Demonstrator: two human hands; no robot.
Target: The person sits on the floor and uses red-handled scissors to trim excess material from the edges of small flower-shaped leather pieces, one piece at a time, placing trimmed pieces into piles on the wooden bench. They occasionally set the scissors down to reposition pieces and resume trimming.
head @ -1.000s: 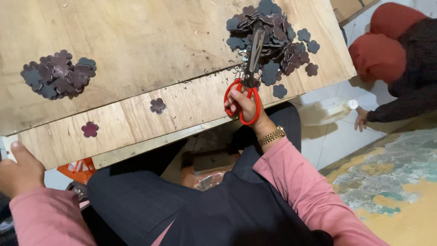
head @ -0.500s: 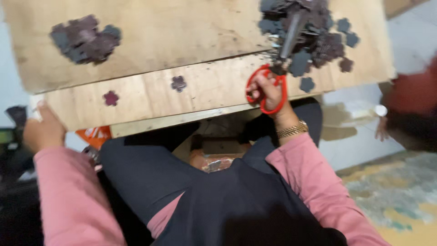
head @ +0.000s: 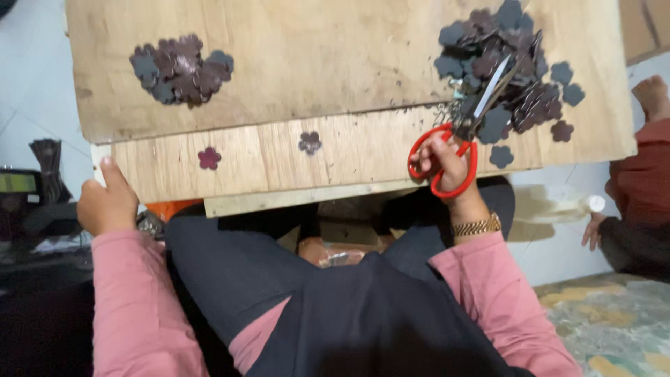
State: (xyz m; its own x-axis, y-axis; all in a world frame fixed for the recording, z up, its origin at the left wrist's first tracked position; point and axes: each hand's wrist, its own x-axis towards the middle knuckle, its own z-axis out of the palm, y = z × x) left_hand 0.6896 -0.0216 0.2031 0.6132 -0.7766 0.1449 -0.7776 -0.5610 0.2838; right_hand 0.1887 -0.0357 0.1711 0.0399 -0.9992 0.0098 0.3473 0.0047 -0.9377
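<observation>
Seen from above, a person sits at a low board table [head: 335, 77] of bare plywood, knees tucked beneath it.

At the far left, the left hand [head: 106, 204] closes around the near left corner of the table, thumb pointing up along the edge, fingers curled into a loose fist; it holds nothing else. On the upper left of the table lies a small heap of flower shapes [head: 180, 68], dark purple and grey, cut flat. Two single flower shapes lie apart on the lower plank, one maroon [head: 209, 158], one darker [head: 310, 142].

Further right, the right hand [head: 443, 162] has its fingers threaded through the red loops of a pair of scissors [head: 466, 132] and curled tight around them. The blades point up and to the right, slightly parted, with their tips resting in a larger heap of flower shapes [head: 513, 77] at the upper right of the table. A gold watch band circles that wrist.

The scissors look stiff and fairly heavy, best held by the red loops, away from the sharp blades. The flower shapes seem thin, light and bendable, easy to scatter, best pinched singly at a petal edge.

At the far right edge, another person in red crouches on the floor, one hand [head: 593, 230] down.
</observation>
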